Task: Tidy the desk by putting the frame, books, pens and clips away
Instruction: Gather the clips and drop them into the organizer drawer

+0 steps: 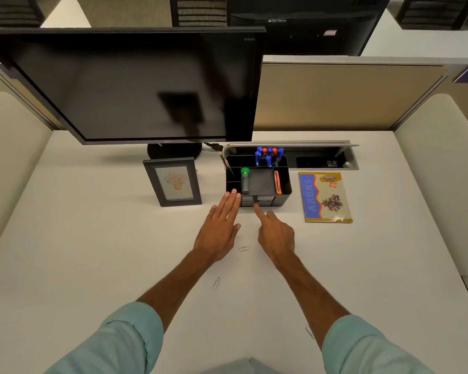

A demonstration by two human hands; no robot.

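A black desk organiser (283, 188) stands mid-desk with several blue pens (268, 156) upright in its back compartment, a green-capped tube and orange clips inside. My left hand (220, 229) lies flat with straight fingers, its tips against the organiser's front left corner. My right hand (274, 233) has the index finger stretched out onto the small front drawer (257, 200), the other fingers curled. A dark picture frame (173, 182) stands to the left. A booklet (326, 197) lies to the right. Three paper clips lie loose: one between my hands (244, 248), one by my left forearm (216, 283), one by my right sleeve (310, 332).
A large black monitor (135, 85) on a round stand fills the back left. A pencil (225, 161) leans at the organiser's left rear corner. An open cable tray (322, 157) is sunk into the desk behind the organiser. Beige partition walls enclose the white desk (92, 252).
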